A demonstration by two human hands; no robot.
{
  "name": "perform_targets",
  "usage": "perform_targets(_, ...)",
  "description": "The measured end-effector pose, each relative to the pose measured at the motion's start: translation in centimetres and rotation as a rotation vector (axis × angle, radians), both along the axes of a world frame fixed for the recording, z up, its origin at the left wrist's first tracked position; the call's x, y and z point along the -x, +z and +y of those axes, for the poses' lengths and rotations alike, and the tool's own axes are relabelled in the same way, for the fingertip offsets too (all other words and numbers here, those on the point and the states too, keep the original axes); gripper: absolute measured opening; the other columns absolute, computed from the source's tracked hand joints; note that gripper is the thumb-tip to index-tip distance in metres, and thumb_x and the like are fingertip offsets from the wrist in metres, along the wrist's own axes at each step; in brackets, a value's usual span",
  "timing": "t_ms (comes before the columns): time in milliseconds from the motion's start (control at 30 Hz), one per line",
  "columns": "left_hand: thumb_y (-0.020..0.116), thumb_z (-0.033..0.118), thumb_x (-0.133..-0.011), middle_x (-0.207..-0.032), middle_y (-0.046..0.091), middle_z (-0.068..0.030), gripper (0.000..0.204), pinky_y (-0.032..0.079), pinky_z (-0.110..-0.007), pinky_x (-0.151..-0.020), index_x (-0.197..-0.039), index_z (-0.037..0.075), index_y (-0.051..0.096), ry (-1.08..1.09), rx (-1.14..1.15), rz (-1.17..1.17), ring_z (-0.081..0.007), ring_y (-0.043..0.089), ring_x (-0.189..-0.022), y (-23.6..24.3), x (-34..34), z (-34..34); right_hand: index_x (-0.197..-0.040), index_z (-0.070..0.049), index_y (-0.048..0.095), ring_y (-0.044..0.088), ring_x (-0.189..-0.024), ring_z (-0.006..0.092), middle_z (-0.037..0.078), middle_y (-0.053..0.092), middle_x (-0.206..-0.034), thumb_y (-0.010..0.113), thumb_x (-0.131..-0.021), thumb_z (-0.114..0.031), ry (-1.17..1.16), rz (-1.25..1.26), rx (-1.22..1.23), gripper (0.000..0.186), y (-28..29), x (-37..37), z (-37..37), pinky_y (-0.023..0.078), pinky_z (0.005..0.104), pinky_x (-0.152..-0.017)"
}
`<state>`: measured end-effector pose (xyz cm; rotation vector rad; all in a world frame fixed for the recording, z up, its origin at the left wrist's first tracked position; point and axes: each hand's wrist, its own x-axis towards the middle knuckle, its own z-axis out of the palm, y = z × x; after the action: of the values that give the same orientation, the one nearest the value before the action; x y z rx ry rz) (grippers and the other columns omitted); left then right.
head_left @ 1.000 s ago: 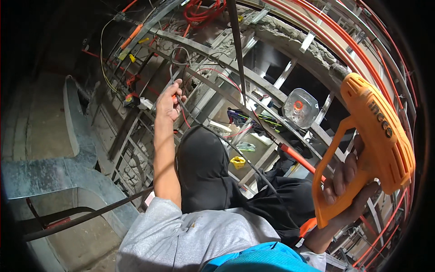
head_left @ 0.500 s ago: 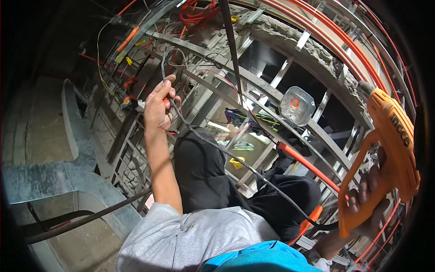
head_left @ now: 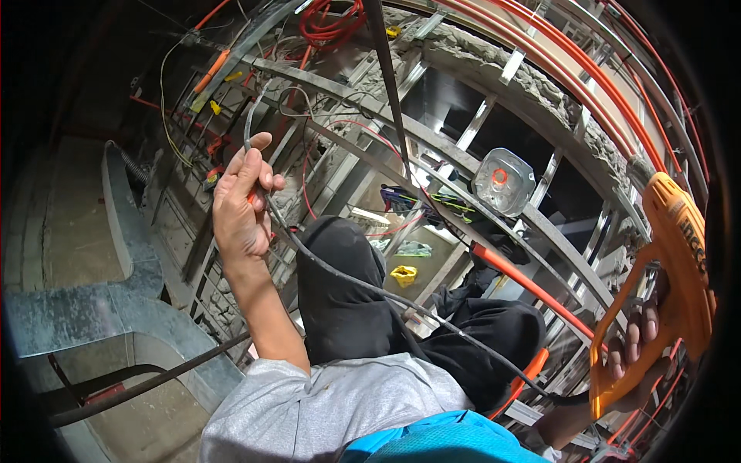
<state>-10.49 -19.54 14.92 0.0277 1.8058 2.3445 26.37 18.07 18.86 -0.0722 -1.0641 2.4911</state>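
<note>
My left hand (head_left: 243, 197) is closed on a grey cable (head_left: 332, 262), with a small orange item among its fingers that I cannot make out. The cable runs down across my black-trousered legs toward the orange heat gun (head_left: 671, 231). My right hand (head_left: 634, 343) grips that gun by its handle at the far right, its metal nozzle tilted upward. Ahead of me, a clear plastic container (head_left: 515, 193) with an orange ring in it sits on the metal framing (head_left: 463, 158). An orange tube (head_left: 525, 285) lies across the framing near the gun.
Galvanized ducting (head_left: 73, 309) bends along the left, with a dark rod (head_left: 154, 382) across it. Red conduits (head_left: 587, 65) curve along the upper right. A dark vertical strap (head_left: 386, 77) hangs ahead. A coiled red cable (head_left: 324, 19), loose wires and a yellow object (head_left: 404, 274) are among the frames.
My left hand has moved left with the cable, which now stretches more across my legs. My right hand and the heat gun have shifted right and down toward the edge of view.
</note>
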Motion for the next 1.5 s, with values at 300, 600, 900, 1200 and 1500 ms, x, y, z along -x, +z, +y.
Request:
perform_targets(300,0.062,0.021,-0.105,-0.068,0.051,0.0023,0.038,0.051,-0.023,-0.071,-0.132,-0.006,0.059,-0.032,0.022,0.063,-0.0034,0.046,-0.056,0.8,-0.2,-0.2,-0.16,0.001,0.002,0.047,-0.085,0.0136,0.008,0.038,-0.116,0.063,-0.104,-0.022,0.0,0.013,-0.018,0.086,0.2,-0.6,0.3,0.049,0.0261,-0.06)
perform_targets(600,0.061,0.018,-0.105,-0.071,0.053,0.0026,0.035,0.046,-0.017,-0.061,-0.131,-0.005,0.06,-0.035,0.044,0.092,-0.0021,0.048,-0.059,1.6,-0.2,1.1,-0.119,-0.012,0.035,0.048,-0.075,0.0113,0.003,0.043,-0.093,0.063,-0.101,-0.016,0.055,-0.221,0.131,0.034,2.8,-2.4,2.4,0.045,0.0247,-0.059)
perform_targets(900,0.068,0.022,-0.101,-0.075,0.064,0.0012,0.033,0.033,-0.015,-0.05,-0.124,-0.001,0.065,-0.139,0.358,-0.006,0.0,0.048,-0.056,-5.0,3.5,0.8,-0.162,-0.002,-0.008,0.049,-0.092,0.0176,0.01,0.038,-0.124,0.064,-0.1,-0.008,-0.275,-0.141,0.011,0.096,1.2,-3.0,-3.5,0.05,0.0307,-0.073)
perform_targets(1200,0.073,0.035,-0.097,-0.071,0.058,0.0037,0.035,0.034,-0.022,-0.056,-0.108,0.002,0.074,-0.072,0.773,-0.047,-0.0045,0.047,-0.061,-3.7,4.0,2.2,-0.16,0.004,0.004,0.058,-0.094,0.0181,0.01,0.044,-0.121,0.066,-0.101,-0.023,-0.544,-0.254,0.195,0.09,2.2,0.5,-10.7,0.058,0.0325,-0.077)
perform_targets(1500,0.067,0.025,-0.103,-0.073,0.05,0.0095,0.024,0.023,-0.018,-0.056,-0.109,0.003,0.074,-0.676,0.709,0.214,0.0011,0.036,-0.063,1.3,-0.1,8.9,-0.157,-0.001,0.022,0.06,-0.091,0.0178,0.009,0.05,-0.117,0.062,-0.103,-0.037,-0.803,-0.365,0.182,0.077,0.0,1.0,-14.5,0.06,0.034,-0.077)
